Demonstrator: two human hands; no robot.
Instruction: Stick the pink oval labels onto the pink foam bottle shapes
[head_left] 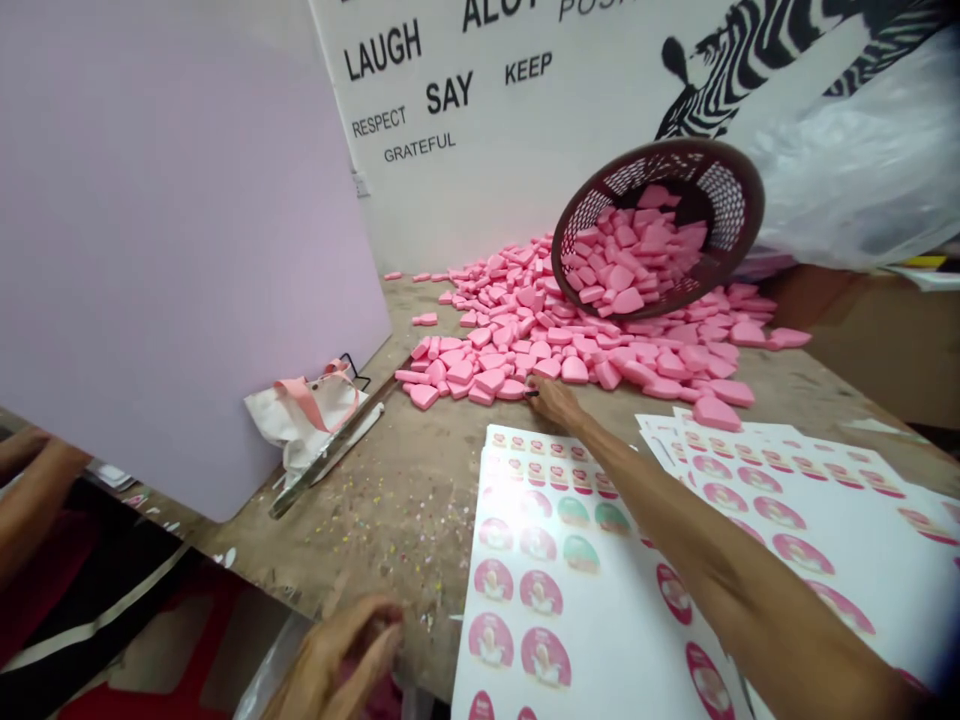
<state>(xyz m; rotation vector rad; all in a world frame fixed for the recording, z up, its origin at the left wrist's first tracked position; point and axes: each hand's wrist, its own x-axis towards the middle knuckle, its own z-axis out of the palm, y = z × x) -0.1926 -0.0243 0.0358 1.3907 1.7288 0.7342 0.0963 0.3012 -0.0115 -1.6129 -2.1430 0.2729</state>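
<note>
Right hand (553, 400): reached over the bench, with the fingertips (534, 392) set at the near edge of the heap. The fingers are drawn together around a small dark tip; what is being pinched cannot be told.

Left hand (337, 650): held low at the bottom of the view, beside the sheets. The fingers are loosely curled; whether anything is gripped cannot be told.

Pink foam pieces (525, 345): spread in a wide heap across the bench, just ahead of the right hand, with more held in a tilted maroon basket (739, 200) propped on the heap.

Handling: the pieces are judged to be light, soft and not fragile, with a matte surface that should not slip. Each could be taken singly by its thick middle, with a gentle pinch.

Sheets: white label sheets (525, 600) printed with round pink labels are laid in overlapping stacks, with the right forearm (697, 520) passing above them.

Rest: a canvas tote bag (304, 415) and a clear strip (326, 460) are placed on the worn wooden bench (375, 540), beside a lilac board (187, 250). A co-worker's forearm (37, 480) is seen at the left edge. A plastic bag (847, 170) is hung before a lettered wall (420, 100).
</note>
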